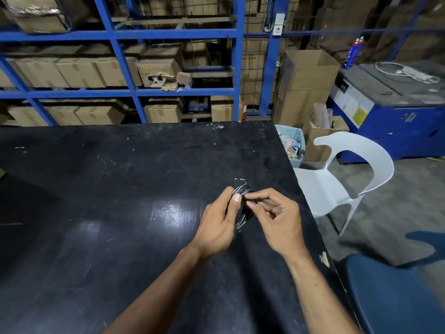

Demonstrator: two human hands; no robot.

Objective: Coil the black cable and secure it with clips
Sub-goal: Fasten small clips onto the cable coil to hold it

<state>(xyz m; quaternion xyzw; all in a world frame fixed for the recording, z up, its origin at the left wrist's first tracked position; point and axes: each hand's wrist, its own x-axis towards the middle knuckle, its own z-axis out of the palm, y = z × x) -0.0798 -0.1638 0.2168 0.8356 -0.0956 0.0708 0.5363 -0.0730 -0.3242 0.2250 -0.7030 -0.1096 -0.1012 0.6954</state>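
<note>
Both hands are working above the black worktop (pixel 120 177), the left hand (pixel 218 222) gripping the coiled black cable (pixel 244 203) while the right hand (pixel 277 220) is pinching its top, and any slackening could be letting loops spring apart.

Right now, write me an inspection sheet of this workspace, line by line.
Surface: black table, scratched, with glare patches.
Job's things: coiled black cable, held between both hands above the table; clips too small to tell.
Clutter: nothing seen on the table.
Grippers: left hand grips the coil; right hand pinches its top strands.
Cables: a white cord lies on the blue machine.
Surroundings: blue racks of cardboard boxes, white chair, waste bin, blue seat.
</note>
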